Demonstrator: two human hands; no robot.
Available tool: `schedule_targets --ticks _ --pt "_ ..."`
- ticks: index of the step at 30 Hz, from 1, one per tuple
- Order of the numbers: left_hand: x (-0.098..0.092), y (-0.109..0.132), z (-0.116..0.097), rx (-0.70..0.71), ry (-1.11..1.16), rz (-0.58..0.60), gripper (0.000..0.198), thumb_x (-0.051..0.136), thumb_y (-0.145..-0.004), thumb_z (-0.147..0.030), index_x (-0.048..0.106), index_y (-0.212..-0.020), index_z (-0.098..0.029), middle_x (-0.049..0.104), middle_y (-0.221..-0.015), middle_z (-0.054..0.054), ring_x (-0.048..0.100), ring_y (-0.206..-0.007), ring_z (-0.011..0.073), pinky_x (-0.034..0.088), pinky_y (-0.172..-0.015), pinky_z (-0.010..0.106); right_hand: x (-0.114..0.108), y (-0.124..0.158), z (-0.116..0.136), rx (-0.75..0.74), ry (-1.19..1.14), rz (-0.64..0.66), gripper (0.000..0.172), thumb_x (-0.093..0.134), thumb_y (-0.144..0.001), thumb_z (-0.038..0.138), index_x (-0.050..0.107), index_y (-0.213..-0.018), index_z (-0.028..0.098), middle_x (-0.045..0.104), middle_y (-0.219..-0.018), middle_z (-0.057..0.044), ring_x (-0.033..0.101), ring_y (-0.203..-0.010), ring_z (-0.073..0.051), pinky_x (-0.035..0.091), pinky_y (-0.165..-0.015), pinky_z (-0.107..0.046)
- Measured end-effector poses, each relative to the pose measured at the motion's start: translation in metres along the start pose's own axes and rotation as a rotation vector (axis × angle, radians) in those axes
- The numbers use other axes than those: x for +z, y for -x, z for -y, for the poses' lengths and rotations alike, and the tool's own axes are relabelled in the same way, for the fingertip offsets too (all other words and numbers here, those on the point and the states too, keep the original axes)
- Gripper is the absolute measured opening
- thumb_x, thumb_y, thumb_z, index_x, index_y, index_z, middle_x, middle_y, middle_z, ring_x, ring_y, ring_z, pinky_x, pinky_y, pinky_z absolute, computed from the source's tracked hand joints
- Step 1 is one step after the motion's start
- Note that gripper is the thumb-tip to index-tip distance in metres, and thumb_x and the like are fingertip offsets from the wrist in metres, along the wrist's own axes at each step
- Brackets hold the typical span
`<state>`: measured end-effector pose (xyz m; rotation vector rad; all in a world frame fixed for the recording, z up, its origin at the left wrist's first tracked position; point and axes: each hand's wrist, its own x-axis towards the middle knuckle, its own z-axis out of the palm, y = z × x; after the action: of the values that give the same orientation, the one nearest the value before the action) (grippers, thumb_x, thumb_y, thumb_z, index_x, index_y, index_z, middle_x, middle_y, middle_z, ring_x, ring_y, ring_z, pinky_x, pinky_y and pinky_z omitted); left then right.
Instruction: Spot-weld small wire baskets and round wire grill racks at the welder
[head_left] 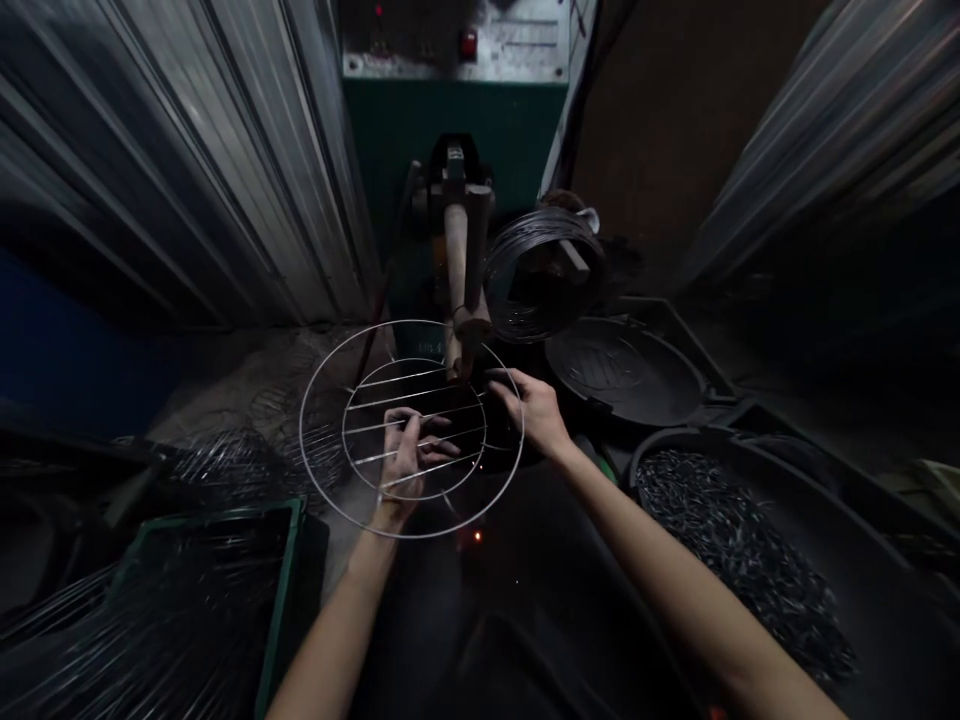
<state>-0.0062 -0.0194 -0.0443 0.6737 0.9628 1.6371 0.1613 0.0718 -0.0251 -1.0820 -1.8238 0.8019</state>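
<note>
A round wire rack [411, 537], made of two rings with several parallel bars across the inner one, sits under the electrode arms of a spot welder [471, 290]. My left hand [405, 450] is closed on the rack's bars from below, its thumb at one bar. Beside the lower electrode tip [455, 370], my right hand [536, 408] has thumb and fingers pinched between the two rings, near the rack's right edge. What those fingertips hold is too dark to make out. Glowing sparks [478, 536] fall below the rack.
A large black tub of short metal pieces [735, 540] stands at right, with a dark round lid or pan [626, 370] behind it. Coiled wire [544, 265] hangs beside the welder. A green crate [289, 580] with long wire rods is at lower left. Corrugated panels [247, 150] flank the machine.
</note>
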Motion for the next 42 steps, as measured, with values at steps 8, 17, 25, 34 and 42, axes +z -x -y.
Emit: schedule_targets --ticks 8,17,25,34,42 --pt "0.017 -0.001 0.003 0.082 0.053 -0.042 0.038 0.055 -0.081 -0.05 0.028 -0.092 -0.025 0.065 -0.08 -0.002 0.064 -0.057 0.0138 0.051 -0.055 0.026 0.011 -0.031 0.004 -0.008 0.063 -0.044 0.012 0.056 -0.079 0.033 0.06 -0.081 0.022 0.064 -0.072 0.0 0.057 -0.065 -0.017 0.042 -0.06 -0.025" --pt "0.019 -0.01 0.007 0.12 0.043 -0.057 0.036 0.052 -0.084 -0.049 0.027 -0.09 -0.024 0.063 -0.074 -0.004 0.064 -0.056 0.0144 0.05 -0.054 0.025 0.012 -0.039 0.003 -0.025 0.04 -0.034 0.012 0.056 -0.077 0.032 0.062 -0.082 0.022 0.066 -0.077 -0.001 0.059 -0.07 -0.019 0.043 -0.065 -0.027" --pt "0.008 -0.007 0.006 0.139 0.067 0.054 0.036 0.064 -0.079 -0.035 0.032 -0.093 -0.024 0.066 -0.084 0.0 0.065 -0.066 0.0124 0.051 -0.064 0.024 0.013 -0.044 -0.004 -0.042 0.001 -0.031 0.014 0.058 -0.079 0.029 0.063 -0.089 0.021 0.066 -0.079 0.0 0.061 -0.07 -0.017 0.046 -0.066 -0.026" --pt "-0.04 -0.035 -0.01 -0.423 0.268 0.321 0.038 0.045 -0.087 -0.037 0.052 -0.116 -0.013 0.066 -0.096 0.012 0.064 -0.065 0.0165 0.054 -0.054 0.027 -0.033 0.036 0.007 0.029 -0.008 0.231 0.037 0.061 -0.079 0.031 0.059 -0.115 0.021 0.064 -0.112 -0.004 0.059 -0.103 -0.021 0.047 -0.089 -0.032" --pt "-0.016 -0.024 -0.007 -0.432 0.274 0.438 0.047 0.045 -0.083 -0.024 0.045 -0.128 -0.01 0.065 -0.099 0.013 0.055 -0.049 0.0097 0.053 -0.056 0.028 -0.007 0.026 -0.001 -0.004 0.026 -0.05 0.024 0.052 -0.087 0.032 0.067 -0.101 0.02 0.07 -0.09 -0.003 0.065 -0.081 -0.019 0.05 -0.07 -0.027"
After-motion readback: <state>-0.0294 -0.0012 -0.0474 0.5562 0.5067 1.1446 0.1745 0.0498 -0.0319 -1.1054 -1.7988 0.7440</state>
